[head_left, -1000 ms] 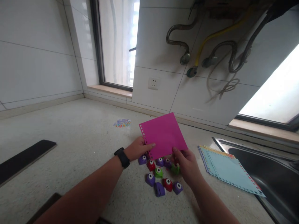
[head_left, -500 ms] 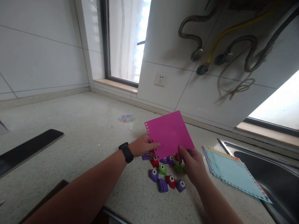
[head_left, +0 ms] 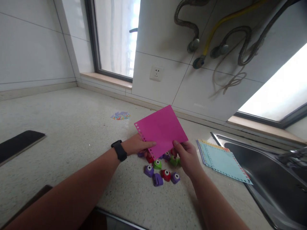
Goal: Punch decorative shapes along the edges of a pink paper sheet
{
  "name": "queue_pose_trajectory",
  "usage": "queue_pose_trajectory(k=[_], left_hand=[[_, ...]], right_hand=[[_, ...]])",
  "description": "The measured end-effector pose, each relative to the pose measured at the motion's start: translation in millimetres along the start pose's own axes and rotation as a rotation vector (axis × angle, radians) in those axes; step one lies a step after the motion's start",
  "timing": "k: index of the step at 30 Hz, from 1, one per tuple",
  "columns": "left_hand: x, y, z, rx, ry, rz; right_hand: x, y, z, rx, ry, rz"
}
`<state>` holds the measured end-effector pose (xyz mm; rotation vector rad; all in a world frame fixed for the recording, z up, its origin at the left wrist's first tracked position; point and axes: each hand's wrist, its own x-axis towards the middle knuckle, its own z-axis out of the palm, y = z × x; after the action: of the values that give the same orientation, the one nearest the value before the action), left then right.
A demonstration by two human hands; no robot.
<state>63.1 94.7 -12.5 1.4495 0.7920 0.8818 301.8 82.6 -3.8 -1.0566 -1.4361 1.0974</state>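
While both hands grip it, pink paper [head_left: 161, 127] hovers (above punches [head_left: 161, 171]).

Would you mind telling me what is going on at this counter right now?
A person holds a square magenta paper sheet above the speckled stone counter, left hand at its hole-punched edge, right hand at the lower corner. Beneath it lies a cluster of small purple, red and green craft punches. A stack of pastel punched-edge sheets rests beside the steel sink.
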Motion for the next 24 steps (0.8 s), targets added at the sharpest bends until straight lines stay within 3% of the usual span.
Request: queue_pose_trajectory(k=[4, 8, 12, 18, 24], left_hand=[[3.8, -7.3, -4.3, 0.079, 0.087, -0.021], [5.1, -10.9, -6.9, 0.131, 0.134, -0.022], [5.1, -10.4, -5.8, 0.151, 0.151, -0.026], [5.9, -8.1, -5.0, 0.144, 0.163, -0.023], [6.4, -7.8, -4.3, 0.142, 0.172, -0.028]], right_hand=[[5.1, -3.3, -12.8, -0.111, 0.025, -0.079], [7.6, -9.3, -30.5, -0.596, 0.005, -0.19], [6.5, -13.3, -37.3, -0.964, -0.165, -0.26], [3.1, -20.8, -39.4, -1.049, -0.39, -0.22], [1.8, -21.7, -43.8, -1.107, -0.456, -0.257]])
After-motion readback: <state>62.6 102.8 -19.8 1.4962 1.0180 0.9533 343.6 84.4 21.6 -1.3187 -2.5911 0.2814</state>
